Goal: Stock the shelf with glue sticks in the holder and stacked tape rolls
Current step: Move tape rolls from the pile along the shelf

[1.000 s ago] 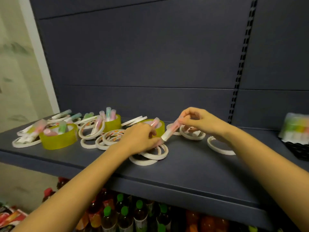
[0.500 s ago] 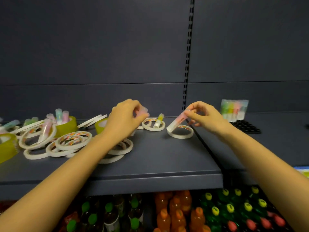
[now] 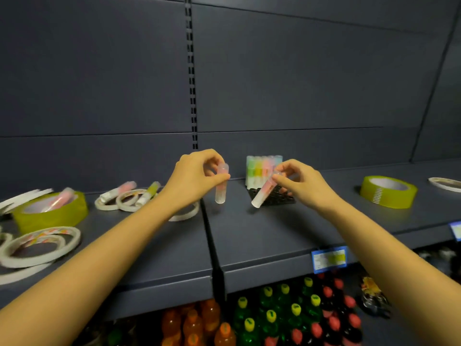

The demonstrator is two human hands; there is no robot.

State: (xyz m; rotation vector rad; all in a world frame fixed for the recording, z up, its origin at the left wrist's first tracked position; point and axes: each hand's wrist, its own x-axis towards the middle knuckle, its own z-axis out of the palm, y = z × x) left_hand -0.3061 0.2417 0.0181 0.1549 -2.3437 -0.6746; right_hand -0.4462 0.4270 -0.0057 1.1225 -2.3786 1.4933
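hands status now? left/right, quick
Left hand: fingers pinch an upright pink glue stick.
Right hand: fingers pinch a tilted pink glue stick.

Holder (image 3: 280, 199) partly behind right hand (image 3: 303, 186)

Bare L grip (image 3: 194, 178), R grip (image 3: 304, 186), forearms (image 3: 104, 255).

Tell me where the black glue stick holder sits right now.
Head view: the black holder sits on the shelf just right of its seam, beneath the right hand, with a row of glue sticks standing at its back.
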